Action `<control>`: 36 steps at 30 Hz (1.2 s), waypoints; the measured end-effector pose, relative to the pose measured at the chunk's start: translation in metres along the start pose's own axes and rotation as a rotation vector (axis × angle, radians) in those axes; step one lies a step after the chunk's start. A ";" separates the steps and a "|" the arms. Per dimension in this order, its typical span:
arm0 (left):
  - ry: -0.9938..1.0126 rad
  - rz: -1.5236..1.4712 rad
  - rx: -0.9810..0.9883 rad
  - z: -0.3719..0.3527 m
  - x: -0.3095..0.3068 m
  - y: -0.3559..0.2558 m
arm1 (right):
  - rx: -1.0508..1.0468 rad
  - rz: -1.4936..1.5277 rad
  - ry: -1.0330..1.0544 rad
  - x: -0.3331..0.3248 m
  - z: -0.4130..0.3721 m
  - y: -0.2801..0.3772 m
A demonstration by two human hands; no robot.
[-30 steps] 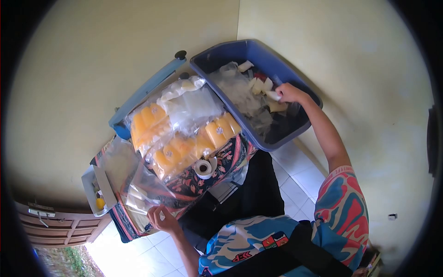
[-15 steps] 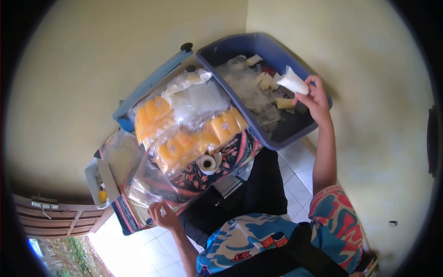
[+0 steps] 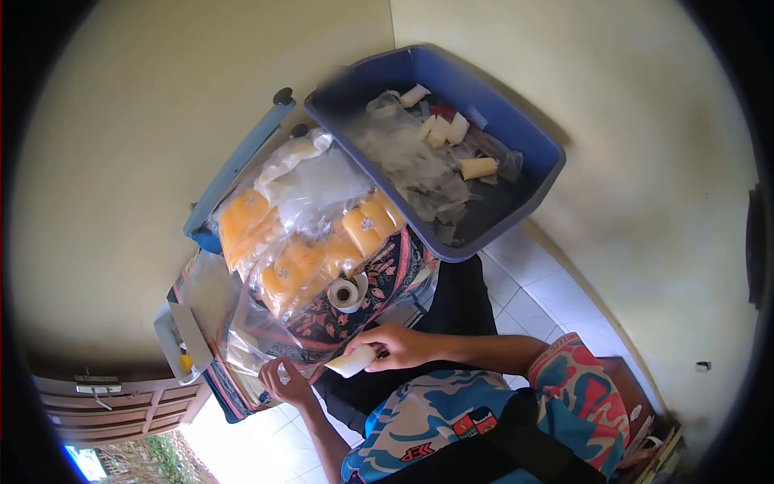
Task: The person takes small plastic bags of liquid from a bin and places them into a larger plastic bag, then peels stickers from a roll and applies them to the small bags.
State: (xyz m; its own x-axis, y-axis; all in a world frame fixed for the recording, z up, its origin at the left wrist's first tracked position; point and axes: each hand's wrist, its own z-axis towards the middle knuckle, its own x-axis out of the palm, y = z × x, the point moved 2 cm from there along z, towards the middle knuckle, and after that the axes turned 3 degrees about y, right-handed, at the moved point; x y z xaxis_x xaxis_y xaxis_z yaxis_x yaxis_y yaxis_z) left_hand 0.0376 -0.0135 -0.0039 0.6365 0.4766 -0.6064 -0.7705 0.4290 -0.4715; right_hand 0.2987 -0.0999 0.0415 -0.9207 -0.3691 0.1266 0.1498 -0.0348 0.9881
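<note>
My right hand (image 3: 401,347) grips a small white filled plastic packet (image 3: 352,362) and holds it low in front of my body. Just to its left, my left hand (image 3: 289,385) has curled fingers pinched at the edge of a clear plastic bag (image 3: 256,335). That bag lies over the near left part of the patterned cloth (image 3: 318,329). Beyond it lie bagged orange packets (image 3: 302,262) and a clear bag of whitish packets (image 3: 318,181). A roll of white labels (image 3: 345,294) rests on the cloth beside the orange packets.
A blue-grey tub (image 3: 504,235) with several pale packets and loose clear plastic stands at the back right. A blue long-armed device (image 3: 242,165) is behind the bags. A white holder (image 3: 171,339) sits at the left edge, and a wooden door (image 3: 121,403) is beyond.
My right hand has moved from above the tub down and left with the white packet, close to my left hand. My left hand stays near the bag's edge. The view has shifted slightly.
</note>
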 end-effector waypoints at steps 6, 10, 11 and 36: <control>-0.004 -0.011 0.005 0.000 0.002 -0.006 | 0.307 0.638 -0.026 0.030 0.014 -0.067; -0.041 -0.011 -0.026 0.002 -0.003 -0.007 | 0.371 0.956 -0.092 0.046 0.024 -0.097; -0.015 -0.008 -0.023 -0.001 -0.004 0.002 | 0.376 0.998 -0.107 0.047 0.027 -0.096; -0.094 -0.112 0.035 0.017 -0.025 0.025 | -0.006 0.058 -0.218 0.108 0.139 -0.072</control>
State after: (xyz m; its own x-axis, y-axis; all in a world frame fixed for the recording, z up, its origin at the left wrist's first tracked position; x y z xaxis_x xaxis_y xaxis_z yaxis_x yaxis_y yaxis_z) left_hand 0.0028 -0.0019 0.0106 0.7200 0.4936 -0.4878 -0.6939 0.5090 -0.5092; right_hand 0.1387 -0.0075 -0.0038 -0.9665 -0.1610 0.1998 0.2064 -0.0251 0.9782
